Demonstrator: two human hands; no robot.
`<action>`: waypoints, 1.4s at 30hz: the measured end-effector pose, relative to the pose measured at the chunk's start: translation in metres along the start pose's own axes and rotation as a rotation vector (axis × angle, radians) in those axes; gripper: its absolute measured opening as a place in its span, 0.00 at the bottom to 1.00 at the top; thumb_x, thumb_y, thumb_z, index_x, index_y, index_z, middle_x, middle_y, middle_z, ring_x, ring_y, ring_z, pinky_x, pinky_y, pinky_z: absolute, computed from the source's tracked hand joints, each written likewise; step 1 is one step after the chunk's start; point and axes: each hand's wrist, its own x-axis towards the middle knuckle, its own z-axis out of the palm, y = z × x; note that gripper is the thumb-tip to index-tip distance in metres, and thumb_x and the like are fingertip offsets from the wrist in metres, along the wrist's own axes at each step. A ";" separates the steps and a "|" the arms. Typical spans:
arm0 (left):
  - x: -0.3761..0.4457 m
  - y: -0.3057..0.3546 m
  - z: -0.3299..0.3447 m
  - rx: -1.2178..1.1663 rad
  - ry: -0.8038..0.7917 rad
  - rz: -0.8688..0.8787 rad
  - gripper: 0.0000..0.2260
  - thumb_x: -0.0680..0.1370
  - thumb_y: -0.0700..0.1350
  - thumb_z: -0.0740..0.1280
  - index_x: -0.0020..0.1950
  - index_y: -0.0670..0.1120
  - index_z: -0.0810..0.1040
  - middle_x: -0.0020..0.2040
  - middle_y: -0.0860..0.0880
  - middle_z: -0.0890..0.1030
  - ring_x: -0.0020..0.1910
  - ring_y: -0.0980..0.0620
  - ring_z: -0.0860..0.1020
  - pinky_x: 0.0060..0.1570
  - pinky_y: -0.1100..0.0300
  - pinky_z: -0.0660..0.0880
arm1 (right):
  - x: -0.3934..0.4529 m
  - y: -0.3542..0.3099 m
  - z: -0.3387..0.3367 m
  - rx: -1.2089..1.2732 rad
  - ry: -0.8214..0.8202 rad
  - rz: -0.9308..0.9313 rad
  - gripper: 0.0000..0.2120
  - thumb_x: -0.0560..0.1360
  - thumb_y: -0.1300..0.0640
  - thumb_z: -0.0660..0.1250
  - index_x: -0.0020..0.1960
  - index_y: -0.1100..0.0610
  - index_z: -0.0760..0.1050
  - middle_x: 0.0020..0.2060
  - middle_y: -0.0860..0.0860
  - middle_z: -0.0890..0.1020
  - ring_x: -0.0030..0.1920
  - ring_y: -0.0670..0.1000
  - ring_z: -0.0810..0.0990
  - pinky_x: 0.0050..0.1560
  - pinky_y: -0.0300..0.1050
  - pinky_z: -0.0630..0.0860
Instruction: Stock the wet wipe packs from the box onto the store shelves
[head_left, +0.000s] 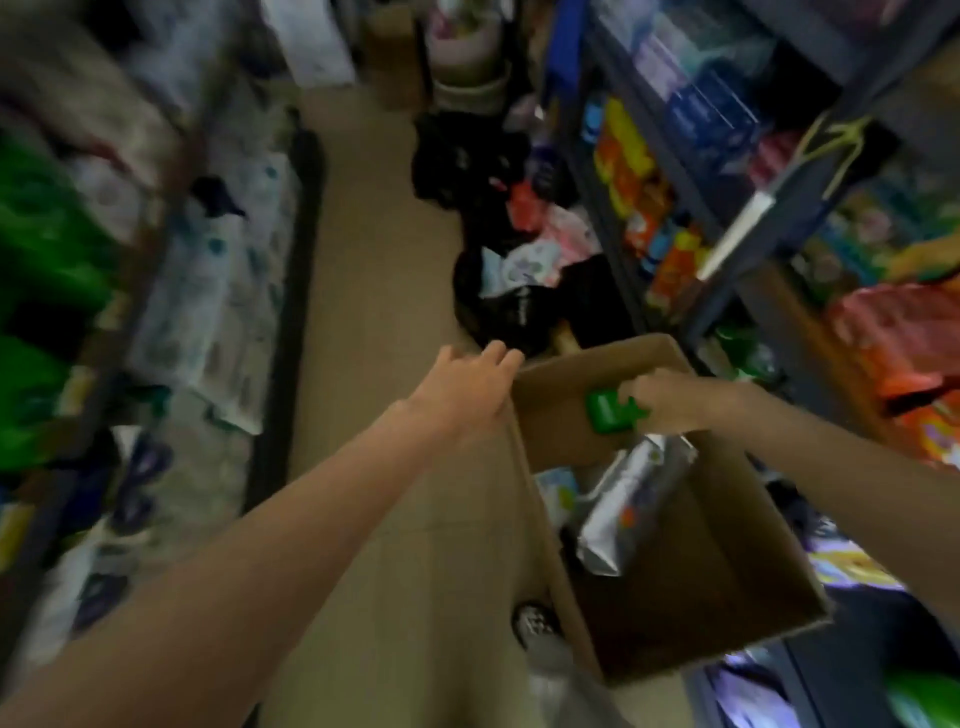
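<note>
An open cardboard box (727, 587) stands on the aisle floor at the lower right. Inside it lie a silver wet wipe pack (631, 509) leaning on end and a pale blue pack (558, 493) beside it. My right hand (670, 402) reaches into the box's far end and is closed on a small green pack (605, 413). My left hand (467, 387) is stretched out at the box's far left corner, fingers apart, touching or just above the rim; it holds nothing. The picture is blurred by motion.
Shelves (727, 171) of coloured packets run along the right, shelves of white and green packs (223, 291) along the left. Black bags and loose packs (524, 265) lie on the tan floor (374, 291) beyond the box. A shoe (535, 621) shows beside the box.
</note>
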 end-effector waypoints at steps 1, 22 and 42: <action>0.026 0.013 0.011 -0.033 -0.020 0.017 0.27 0.78 0.47 0.60 0.73 0.43 0.55 0.70 0.44 0.63 0.63 0.41 0.71 0.62 0.48 0.64 | 0.013 0.025 0.019 0.039 -0.031 0.026 0.18 0.77 0.58 0.61 0.66 0.61 0.68 0.62 0.59 0.74 0.59 0.58 0.75 0.55 0.47 0.73; 0.180 0.047 0.171 -0.223 -0.169 0.010 0.24 0.78 0.46 0.60 0.72 0.46 0.58 0.66 0.47 0.68 0.65 0.47 0.67 0.66 0.55 0.61 | 0.213 0.025 0.174 0.165 -0.064 -0.241 0.20 0.77 0.59 0.62 0.67 0.61 0.65 0.63 0.57 0.69 0.63 0.57 0.69 0.60 0.49 0.68; 0.224 0.050 0.170 -0.973 -0.118 -0.310 0.23 0.71 0.47 0.72 0.62 0.45 0.69 0.53 0.47 0.80 0.52 0.48 0.79 0.49 0.57 0.75 | 0.217 0.097 0.063 1.032 -0.221 -0.177 0.12 0.72 0.56 0.70 0.52 0.61 0.81 0.43 0.50 0.83 0.40 0.41 0.81 0.42 0.32 0.76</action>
